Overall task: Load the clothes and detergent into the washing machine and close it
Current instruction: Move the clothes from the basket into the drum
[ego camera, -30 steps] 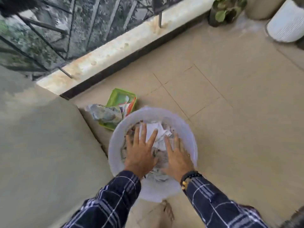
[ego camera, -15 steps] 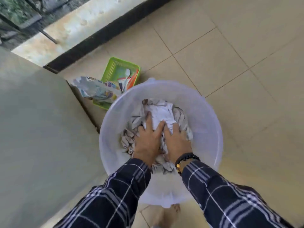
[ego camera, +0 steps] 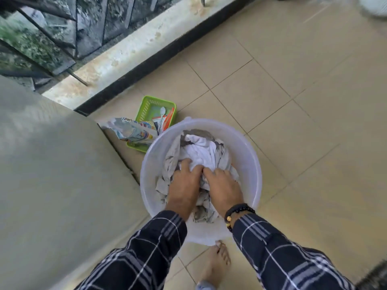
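Both hands are down in the white tub on the floor; the left hand is curled into the heap of clothes, fingers dug into grey and white fabric; the right hand sits just beside it, touching it at the fingertips, closed on the same bundle. Every garment in view lies inside the tub, so by my reading nothing has been loaded yet. Behind the tub, just beyond its far rim, stands a green basket with packets and a white spoon in it; a crumpled detergent bag rests against the basket's near corner, untouched. Left of the tub rises a broad grey surface, close against the tub's wall; it may be the washing machine, though no lid or door shows, so I cannot tell. Still to come, as I judge it: lift the bundle out, load it, add detergent, close up.
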